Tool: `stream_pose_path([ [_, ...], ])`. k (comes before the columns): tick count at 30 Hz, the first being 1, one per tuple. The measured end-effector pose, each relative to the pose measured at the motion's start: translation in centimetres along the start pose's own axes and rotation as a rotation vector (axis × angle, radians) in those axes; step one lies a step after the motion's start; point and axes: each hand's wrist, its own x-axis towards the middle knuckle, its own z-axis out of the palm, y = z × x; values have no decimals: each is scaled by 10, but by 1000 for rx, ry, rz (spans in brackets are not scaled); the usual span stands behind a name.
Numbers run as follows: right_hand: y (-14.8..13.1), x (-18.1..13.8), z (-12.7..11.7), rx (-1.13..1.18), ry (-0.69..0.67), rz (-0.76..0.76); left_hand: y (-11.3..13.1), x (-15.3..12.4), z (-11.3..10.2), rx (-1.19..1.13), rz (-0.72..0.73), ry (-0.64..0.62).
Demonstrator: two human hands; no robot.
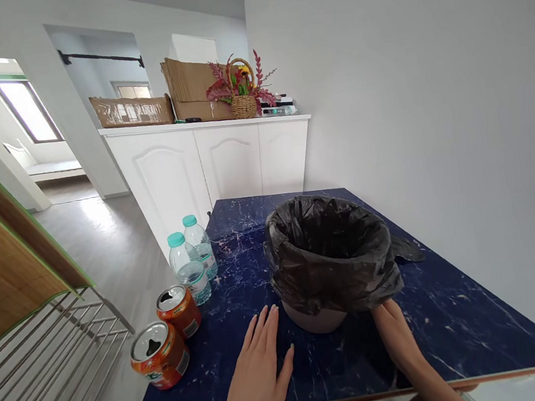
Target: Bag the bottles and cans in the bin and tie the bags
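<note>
A small bin lined with a black plastic bag (331, 251) stands in the middle of a dark blue marbled table (455, 321). My left hand (260, 368) lies flat on the tabletop just left of the bin's base, fingers apart, holding nothing. My right hand (399, 337) rests at the bin's lower right, fingertips under the hanging edge of the bag; whether it grips the bag cannot be told. Two orange drink cans (159, 354) (179, 310) and two clear water bottles with teal caps (188, 267) (200, 247) stand along the table's left edge.
A white cabinet (210, 162) stands beyond the table, carrying cardboard boxes (192, 90) and a flower basket (242, 97). A white wall runs along the right. A metal rack (49, 360) and wooden panel are at the left, with open floor toward a doorway.
</note>
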Motion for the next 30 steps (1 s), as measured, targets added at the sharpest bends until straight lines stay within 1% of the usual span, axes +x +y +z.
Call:
stream_pose_path([
  [5, -1, 1, -1, -73, 79, 28, -1, 0, -2, -26, 14, -13],
  [10, 3, -1, 0, -156, 105, 29, -2, -1, -5, -34, 16, -41],
  [13, 8, -1, 0, -195, 108, 24, -3, -1, -4, -48, 25, -30],
  [19, 13, 0, -3, -234, 70, -8, -5, -2, -2, -54, 16, -34],
  [27, 19, 13, -31, -280, 27, -70, -6, -2, 0, -50, 9, -44],
  [30, 21, 10, -34, -293, -11, -116, -6, -1, 0, -47, 0, -53],
])
